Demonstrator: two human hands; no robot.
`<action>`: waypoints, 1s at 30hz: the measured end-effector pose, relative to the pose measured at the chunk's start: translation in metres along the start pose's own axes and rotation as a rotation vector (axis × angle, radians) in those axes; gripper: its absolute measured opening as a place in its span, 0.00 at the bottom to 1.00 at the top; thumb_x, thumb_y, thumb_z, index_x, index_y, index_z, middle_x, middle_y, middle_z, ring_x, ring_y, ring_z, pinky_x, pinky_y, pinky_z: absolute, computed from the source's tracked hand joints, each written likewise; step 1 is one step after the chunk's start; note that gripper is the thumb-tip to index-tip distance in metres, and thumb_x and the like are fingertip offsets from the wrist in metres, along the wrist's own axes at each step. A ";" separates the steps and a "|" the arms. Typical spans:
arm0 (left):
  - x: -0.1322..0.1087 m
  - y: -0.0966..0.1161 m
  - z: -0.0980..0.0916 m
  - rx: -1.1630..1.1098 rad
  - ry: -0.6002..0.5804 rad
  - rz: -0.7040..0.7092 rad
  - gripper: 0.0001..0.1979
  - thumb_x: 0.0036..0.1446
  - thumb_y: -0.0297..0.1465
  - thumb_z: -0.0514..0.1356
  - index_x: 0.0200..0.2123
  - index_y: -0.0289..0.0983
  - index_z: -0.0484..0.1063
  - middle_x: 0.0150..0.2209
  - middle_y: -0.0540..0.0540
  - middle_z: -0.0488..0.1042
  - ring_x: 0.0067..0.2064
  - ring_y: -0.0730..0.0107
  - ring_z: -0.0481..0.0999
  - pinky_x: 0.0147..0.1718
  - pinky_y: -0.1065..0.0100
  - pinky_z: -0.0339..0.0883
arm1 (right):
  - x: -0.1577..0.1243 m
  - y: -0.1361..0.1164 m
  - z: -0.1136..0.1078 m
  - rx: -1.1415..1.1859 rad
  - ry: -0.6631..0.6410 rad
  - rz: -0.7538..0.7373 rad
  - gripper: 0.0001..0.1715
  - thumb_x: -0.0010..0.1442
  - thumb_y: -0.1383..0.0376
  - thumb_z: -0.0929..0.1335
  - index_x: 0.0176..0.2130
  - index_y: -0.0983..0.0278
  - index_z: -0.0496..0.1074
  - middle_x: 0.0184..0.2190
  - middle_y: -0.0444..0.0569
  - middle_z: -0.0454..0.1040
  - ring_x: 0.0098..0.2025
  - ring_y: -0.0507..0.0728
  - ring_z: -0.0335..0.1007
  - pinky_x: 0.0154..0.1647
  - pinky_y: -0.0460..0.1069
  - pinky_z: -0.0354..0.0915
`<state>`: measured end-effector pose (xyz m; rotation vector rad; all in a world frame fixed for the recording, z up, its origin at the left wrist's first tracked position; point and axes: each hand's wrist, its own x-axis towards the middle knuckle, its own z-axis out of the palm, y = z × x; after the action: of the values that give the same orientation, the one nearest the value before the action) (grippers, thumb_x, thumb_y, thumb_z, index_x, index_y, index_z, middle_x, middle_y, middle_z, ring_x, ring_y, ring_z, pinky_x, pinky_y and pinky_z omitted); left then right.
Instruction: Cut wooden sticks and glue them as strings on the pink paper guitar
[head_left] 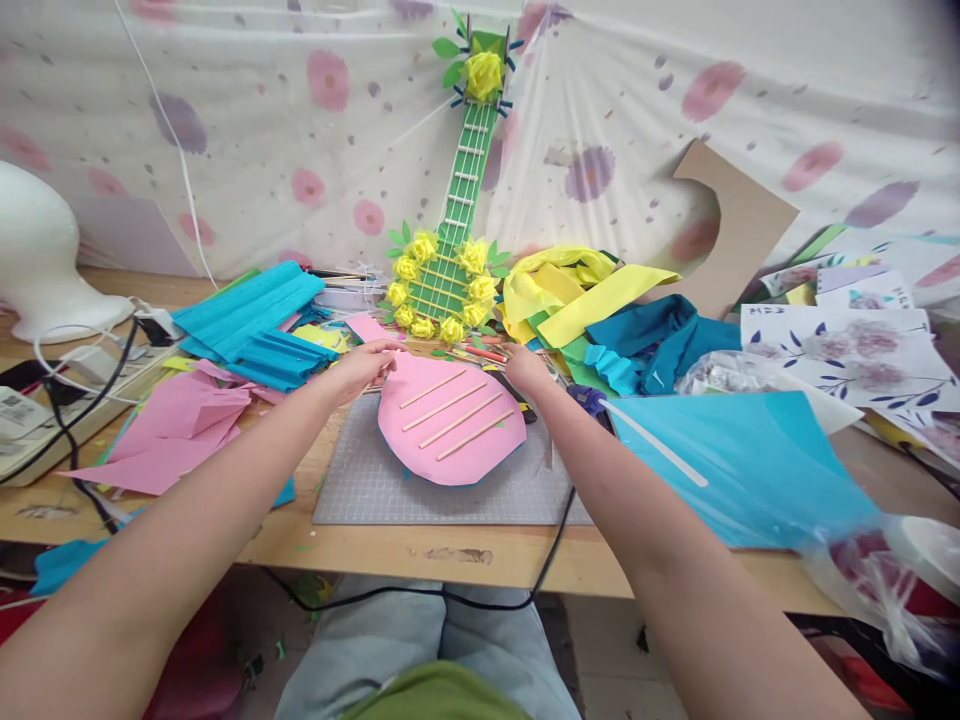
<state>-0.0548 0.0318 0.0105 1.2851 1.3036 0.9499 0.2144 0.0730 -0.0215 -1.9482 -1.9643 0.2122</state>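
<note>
A rounded pink paper-covered piece (457, 445) with a blue underside edge is tilted over a grey cutting mat (360, 490). Several thin wooden sticks (452, 408) lie across it in slanted rows. My left hand (367, 366) pinches its upper left edge. Beyond its upper right edge, my right hand (527, 368) reaches among scraps, close to a reddish pencil-like stick (486, 354); its fingertips are hidden. A green paper guitar (454, 220) with yellow paper roses stands behind, leaning against the wall covering.
Blue crepe paper (251, 305) and crumpled pink paper (169, 420) lie left, near a power strip (97, 400). Yellow strips (592, 305), a blue sheet (739, 460) and a cut cardboard piece (739, 225) are right. A black cable (420, 594) hangs across the table's front.
</note>
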 end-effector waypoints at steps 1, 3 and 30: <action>0.001 0.003 0.002 -0.027 -0.003 0.004 0.11 0.46 0.26 0.55 0.36 0.35 0.68 0.22 0.52 0.63 0.19 0.84 0.58 0.17 0.77 0.51 | 0.001 0.001 0.001 0.030 -0.022 0.033 0.26 0.52 0.70 0.60 0.51 0.60 0.64 0.44 0.52 0.71 0.38 0.56 0.69 0.38 0.48 0.61; 0.005 0.009 0.007 -0.053 -0.018 0.003 0.11 0.45 0.24 0.56 0.36 0.35 0.69 0.24 0.51 0.66 0.22 0.83 0.63 0.22 0.77 0.58 | 0.001 0.004 0.002 0.095 -0.039 0.092 0.26 0.52 0.71 0.60 0.51 0.61 0.64 0.45 0.53 0.71 0.39 0.57 0.69 0.38 0.48 0.61; 0.071 0.019 0.058 1.104 -0.020 0.008 0.06 0.31 0.28 0.63 0.20 0.39 0.72 0.16 0.51 0.69 0.23 0.70 0.68 0.22 0.72 0.56 | -0.021 0.032 0.029 0.104 0.192 0.173 0.25 0.55 0.71 0.58 0.52 0.60 0.65 0.44 0.53 0.69 0.48 0.59 0.62 0.47 0.51 0.58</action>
<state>0.0128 0.0974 0.0099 2.0860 1.8905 0.1397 0.2335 0.0571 -0.0626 -1.9909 -1.6344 0.1611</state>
